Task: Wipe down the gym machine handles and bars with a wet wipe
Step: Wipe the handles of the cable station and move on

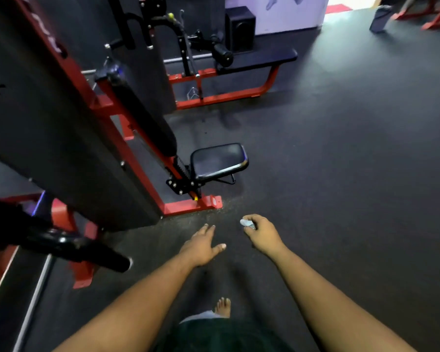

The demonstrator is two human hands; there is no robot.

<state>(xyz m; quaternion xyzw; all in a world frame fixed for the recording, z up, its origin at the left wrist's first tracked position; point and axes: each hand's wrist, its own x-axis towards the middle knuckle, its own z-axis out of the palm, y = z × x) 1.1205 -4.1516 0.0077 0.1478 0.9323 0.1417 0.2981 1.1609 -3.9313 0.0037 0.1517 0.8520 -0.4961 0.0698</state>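
Observation:
My right hand (pixel 262 232) is curled round a crumpled pale wet wipe (pixel 247 223), held out over the dark floor. My left hand (pixel 201 245) stretches forward beside it with straight fingers and holds nothing. A red and black gym machine (pixel 127 138) stands ahead on the left, with a small black padded seat (pixel 217 160). A black padded handle bar (pixel 69 246) juts out at the lower left, well left of my left hand. Neither hand touches the machine.
A second red-framed machine with a long black bench (pixel 259 58) and roller pad (pixel 222 55) stands further back. A black speaker box (pixel 240 27) sits by the far wall. Dark rubber floor (pixel 341 148) spreads to the right. My bare foot (pixel 223 306) shows below.

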